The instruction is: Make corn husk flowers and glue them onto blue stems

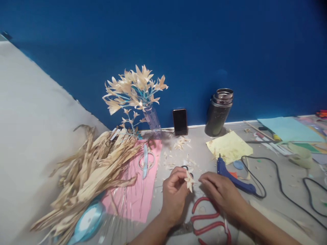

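My left hand is closed around a small cream husk flower, pinching it between thumb and fingers. My right hand hovers just right of the flower with fingers curled, its fingertips close to the petals; whether they touch is unclear. Red-handled scissors lie on the grey table under both wrists. A blue glue gun lies just beyond my right hand.
A pile of dried corn husks covers the left, over pink paper and a light blue ribbon roll. A vase of husk flowers, a phone and a metal flask stand by the blue wall. Yellow paper and black cords lie right.
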Motion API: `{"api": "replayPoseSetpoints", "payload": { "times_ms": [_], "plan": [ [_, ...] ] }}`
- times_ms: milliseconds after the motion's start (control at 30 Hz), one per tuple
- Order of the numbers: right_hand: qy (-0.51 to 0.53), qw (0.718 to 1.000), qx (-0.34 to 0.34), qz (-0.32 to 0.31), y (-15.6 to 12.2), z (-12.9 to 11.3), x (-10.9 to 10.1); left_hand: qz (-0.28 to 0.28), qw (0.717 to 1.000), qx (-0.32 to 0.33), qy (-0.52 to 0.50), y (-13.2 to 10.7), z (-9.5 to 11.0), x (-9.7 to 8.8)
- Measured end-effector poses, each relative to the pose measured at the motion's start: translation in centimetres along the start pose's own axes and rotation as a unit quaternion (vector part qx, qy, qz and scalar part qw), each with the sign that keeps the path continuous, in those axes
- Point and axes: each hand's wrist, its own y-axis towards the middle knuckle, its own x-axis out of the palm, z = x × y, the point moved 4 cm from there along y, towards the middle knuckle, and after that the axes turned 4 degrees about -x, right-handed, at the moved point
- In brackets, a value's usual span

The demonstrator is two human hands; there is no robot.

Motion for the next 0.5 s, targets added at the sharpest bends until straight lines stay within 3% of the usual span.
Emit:
{"api": "replayPoseSetpoints", "payload": {
  "times_ms": [100,333,500],
  "plan": [
    [0.054,0.996,-0.026,0.064,0.2,-0.5,-0.8,-0.003,1.0,-0.002,0.006,-0.1,-0.3,0.2],
    [0.172,0.985,0.013,-0.019,0.1,-2.0,-0.3,-0.036,0.999,-0.013,-0.006,-0.1,-0.6,0.8],
    [0.214,0.975,0.057,-0.011,-0.1,-1.2,0.1,-0.048,0.992,-0.111,-0.038,-0.4,-1.5,1.0]
  ]
}}
